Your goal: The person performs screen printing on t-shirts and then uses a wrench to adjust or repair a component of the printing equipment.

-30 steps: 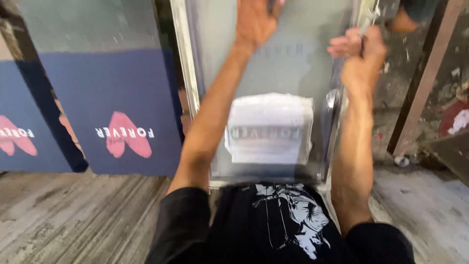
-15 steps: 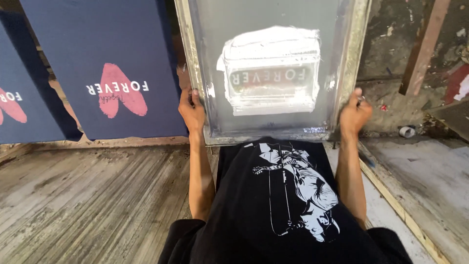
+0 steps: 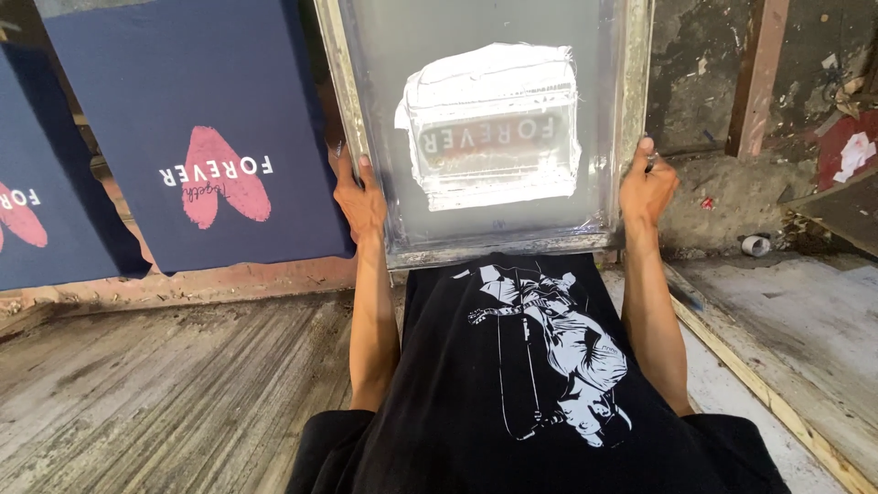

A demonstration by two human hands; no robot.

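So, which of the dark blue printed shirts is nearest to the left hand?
The full dark blue shirt with the whole pink heart, right beside the left hand; the other blue shirt lies cut off at the far-left edge.

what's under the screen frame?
The screen frame, gripped by left hand and right hand, covers whatever lies below. White ink hides the middle; the grey mesh shows nothing clearly.

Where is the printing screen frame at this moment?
In the head view, the screen frame is top centre, held between the left hand and right hand, right of the navy shirt.
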